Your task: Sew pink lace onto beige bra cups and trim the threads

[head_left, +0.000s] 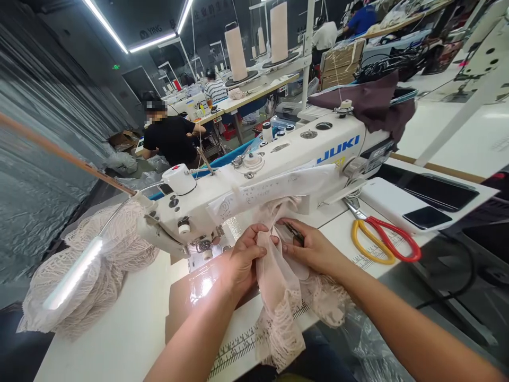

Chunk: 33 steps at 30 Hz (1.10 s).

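Observation:
Both hands are closed on a piece of sheer beige lace fabric (pixel 278 270), held up in front of the sewing machine (pixel 274 159). My left hand (pixel 248 254) pinches it between thumb and fingers. My right hand (pixel 314 246) grips its other side and also holds a small dark tool (pixel 295 233), which looks like thread snips and is partly hidden by the fingers. Scalloped lace edges hang over the table's front edge. Left of my hands are the machine's needle and presser foot (pixel 205 252); the fabric is apart from them.
A heap of beige lace (pixel 91 265) lies left of the machine head. Scissors with red and yellow handles (pixel 384 239) rest at the right, beside a white control panel (pixel 405 204). A lit lamp (pixel 73 273) hangs at the left. Co-workers (pixel 170 132) sit at machines behind.

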Tool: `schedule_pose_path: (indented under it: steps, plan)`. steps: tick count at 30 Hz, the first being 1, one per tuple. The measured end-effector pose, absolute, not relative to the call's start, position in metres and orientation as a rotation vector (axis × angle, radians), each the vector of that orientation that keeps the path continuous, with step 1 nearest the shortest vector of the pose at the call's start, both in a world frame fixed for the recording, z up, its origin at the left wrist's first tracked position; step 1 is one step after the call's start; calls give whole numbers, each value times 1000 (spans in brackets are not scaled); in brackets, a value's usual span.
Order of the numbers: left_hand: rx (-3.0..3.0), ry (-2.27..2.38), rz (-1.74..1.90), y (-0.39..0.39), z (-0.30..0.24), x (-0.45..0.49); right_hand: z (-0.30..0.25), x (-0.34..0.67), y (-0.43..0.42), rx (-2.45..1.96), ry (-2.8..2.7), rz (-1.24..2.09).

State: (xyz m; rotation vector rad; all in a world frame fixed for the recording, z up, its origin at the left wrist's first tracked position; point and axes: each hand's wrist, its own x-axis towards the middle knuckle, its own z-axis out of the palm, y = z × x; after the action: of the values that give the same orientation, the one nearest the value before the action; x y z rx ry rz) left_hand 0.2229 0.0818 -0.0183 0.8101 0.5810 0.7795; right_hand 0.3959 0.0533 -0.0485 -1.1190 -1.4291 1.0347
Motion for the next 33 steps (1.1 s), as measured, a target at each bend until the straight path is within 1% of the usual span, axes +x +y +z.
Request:
schedule_pose_path:
  steps: [4, 6, 8, 11, 13, 15, 18, 20, 22, 24, 26, 27, 28, 31, 32, 33]
  plan:
    - [800, 559, 793, 81, -16, 220, -42, 391, 45, -948, -1335, 1411]
    - [799, 568, 794, 80, -16, 216, -37, 395, 42, -1039, -1335, 1386]
    - [813, 610, 768, 79, -15, 207, -32, 405, 41, -1221, -1401, 1135]
    - [853, 699, 693, 74, -15, 186, -25, 423, 43, -1505, -1547, 595]
    - [882, 759, 661, 69, -15, 170, -23, 432, 45, -1643, -1597, 335]
    - [911, 828, 608, 60, -16, 153, -24, 434, 47, -1766, -1625, 150]
    - [888, 931, 434, 43, -20, 124, -29, 429, 50, -2044, -1656, -128]
    - [843, 977, 343, 28, -24, 100, -30, 426, 51, -2245, -1734, -195]
    - [809, 980, 342, 11, -28, 73, -29, 426, 51, -2325, -1854, -171]
    - [766, 941, 427, -8, -30, 44, -27, 428, 47, -2279, -1882, -197]
    - [715, 918, 583, -28, -28, 19, -25, 428, 38, -2113, -1831, -256]
    - [681, 936, 679, -37, -26, 8, -25, 424, 32, -1976, -1860, -218]
    - [641, 970, 781, -45, -22, 0, -25, 417, 26, -1817, -1935, -112]
    - [521, 1091, 1034, -64, -10, -17, -34, 382, 16, -1296, -2316, 421]
    - [502, 1124, 1090, -67, -6, -20, -40, 369, 17, -1178, -2408, 523]
    - [496, 1154, 1137, -69, -2, -24, -46, 358, 22, -1116, -2453, 535]
